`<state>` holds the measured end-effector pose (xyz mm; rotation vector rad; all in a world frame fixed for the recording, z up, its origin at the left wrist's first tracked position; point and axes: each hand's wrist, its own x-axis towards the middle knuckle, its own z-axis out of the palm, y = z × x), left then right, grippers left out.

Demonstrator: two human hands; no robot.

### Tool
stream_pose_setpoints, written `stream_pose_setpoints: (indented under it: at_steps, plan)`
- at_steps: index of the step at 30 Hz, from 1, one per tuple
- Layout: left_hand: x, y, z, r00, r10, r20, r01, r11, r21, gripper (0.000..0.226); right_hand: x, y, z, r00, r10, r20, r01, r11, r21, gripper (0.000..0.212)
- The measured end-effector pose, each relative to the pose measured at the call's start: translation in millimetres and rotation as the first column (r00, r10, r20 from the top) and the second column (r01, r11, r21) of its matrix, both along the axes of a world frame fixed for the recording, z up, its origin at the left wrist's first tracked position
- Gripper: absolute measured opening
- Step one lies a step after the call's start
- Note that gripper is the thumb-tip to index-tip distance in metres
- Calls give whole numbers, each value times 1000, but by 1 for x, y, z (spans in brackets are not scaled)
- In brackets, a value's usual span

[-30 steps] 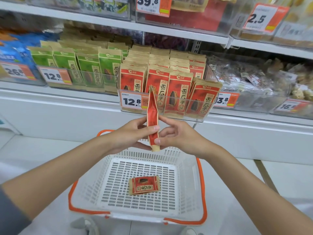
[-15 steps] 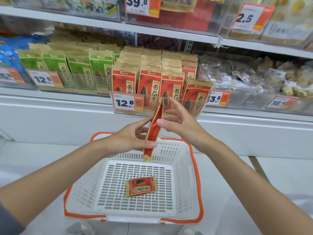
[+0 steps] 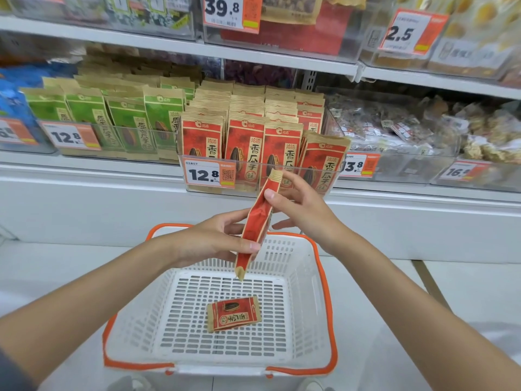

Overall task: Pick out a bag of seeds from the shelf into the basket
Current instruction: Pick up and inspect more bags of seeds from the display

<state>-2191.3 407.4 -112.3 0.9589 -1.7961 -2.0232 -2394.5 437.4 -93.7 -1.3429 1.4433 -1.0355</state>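
Far left end of the shelf (image 3: 84, 168): blue packs (image 3: 14, 108) are standing, partly cut off by the frame edge.

Next along, a clear bin (image 3: 118, 156) is holding rows of green bags (image 3: 124, 119), all standing upright and facing front. A price tag (image 3: 70, 136) reading 12.8 is hanging on its left front.

Centre of the shelf: a second clear bin (image 3: 337, 176) is holding red seed bags (image 3: 245, 142) in four upright rows, packed several deep. The rightmost front bag is leaning right. A 12.8 tag (image 3: 210, 174) is sitting on this bin's left front.

Below the shelf, a white basket (image 3: 306, 292) with an orange rim is standing open. One red bag (image 3: 233, 314) is lying flat, face up, near the middle of its floor.

Left hand (image 3: 208, 238): thumb and fingers are pinching the lower part of the held bag (image 3: 255, 224). That bag is showing edge-on, tilted, with its top leaning right toward the shelf front and its bottom corner hanging over the basket's far side, apart from the bag lying inside.

Right hand (image 3: 304, 210): thumb and forefinger are clamping the upper part of the same bag, while the other fingers are spreading loosely.

Right end of the shelf: further clear bins (image 3: 439, 176) are holding see-through packets of mixed snacks; contents are too blurred to name.
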Motion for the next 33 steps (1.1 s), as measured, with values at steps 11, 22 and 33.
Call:
stream_pose_setpoints:
  at_steps: [11,22,33]
  plan:
    - [2,-6,-4,996,11,89,-10,1000,-6,49,-6,-3,4,983,-78,-169,85,996,39,39]
    - [2,-19,-11,942,335,-34,-335,942,22,45,-13,-3,12,986,-149,-77,152,987,45,15]
    - [2,-20,-8,932,346,-106,-345,938,35,48,-12,-1,19,986,-124,113,115,990,86,21]
